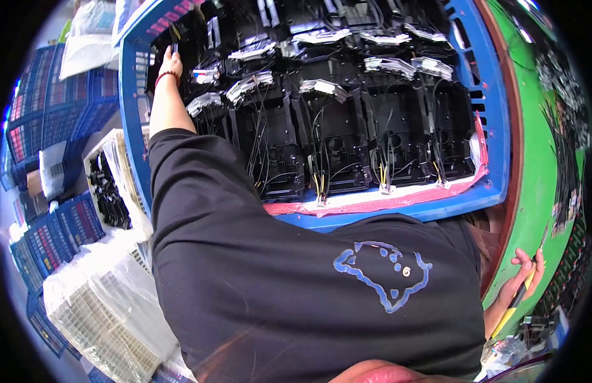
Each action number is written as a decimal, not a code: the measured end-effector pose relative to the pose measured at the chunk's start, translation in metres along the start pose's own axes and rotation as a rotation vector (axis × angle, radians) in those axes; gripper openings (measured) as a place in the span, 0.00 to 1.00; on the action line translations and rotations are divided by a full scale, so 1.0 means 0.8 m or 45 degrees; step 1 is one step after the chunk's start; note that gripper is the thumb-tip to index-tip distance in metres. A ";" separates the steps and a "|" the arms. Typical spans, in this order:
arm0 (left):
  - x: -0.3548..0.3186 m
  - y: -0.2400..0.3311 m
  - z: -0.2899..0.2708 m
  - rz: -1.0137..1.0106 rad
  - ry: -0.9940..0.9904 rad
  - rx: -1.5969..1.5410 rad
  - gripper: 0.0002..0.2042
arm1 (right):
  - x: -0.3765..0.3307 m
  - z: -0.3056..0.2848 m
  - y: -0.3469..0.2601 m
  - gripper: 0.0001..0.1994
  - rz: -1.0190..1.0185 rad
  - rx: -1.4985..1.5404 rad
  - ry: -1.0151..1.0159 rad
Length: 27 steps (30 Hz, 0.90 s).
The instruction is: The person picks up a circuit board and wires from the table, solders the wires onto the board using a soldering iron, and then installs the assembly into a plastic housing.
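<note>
My left hand (171, 64) reaches into the far left corner of a large blue crate (131, 108). Its fingers are closed at the edge of a black plastic housing (192, 57), and their tips are partly hidden. Rows of similar black housings (334, 143) fill the crate, with thin black and yellow wires and pale strips lying on them. Off to the right, over a green bench top, my right hand (524, 281) is closed round a yellow-and-black handled tool (514, 305) with a thin tip pointing away from me.
On the green bench (523, 185) at the right lies a bundle of black wires (567, 147). Pink foam sheet (372, 200) lines the crate's near edge. To the left stand blue crates (60, 239), a plastic-wrapped pale crate (107, 313), and a crate of black parts (111, 191).
</note>
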<state>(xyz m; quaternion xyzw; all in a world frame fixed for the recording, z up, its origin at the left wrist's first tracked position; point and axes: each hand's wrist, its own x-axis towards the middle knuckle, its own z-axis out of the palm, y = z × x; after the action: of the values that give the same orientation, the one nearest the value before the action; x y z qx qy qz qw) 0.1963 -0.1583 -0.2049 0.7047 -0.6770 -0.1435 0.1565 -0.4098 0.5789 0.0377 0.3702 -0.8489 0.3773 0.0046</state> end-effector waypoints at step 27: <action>-0.768 1.059 0.131 2.542 -0.871 -0.727 0.04 | -0.064 -0.096 0.144 0.09 0.433 0.590 0.781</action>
<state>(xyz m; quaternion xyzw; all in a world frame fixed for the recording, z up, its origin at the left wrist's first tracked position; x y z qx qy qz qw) -0.6436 0.4235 0.0452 -0.3012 -0.8930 -0.2918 0.1636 -0.4662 0.7108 0.0046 0.0866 -0.7498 0.6464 0.1114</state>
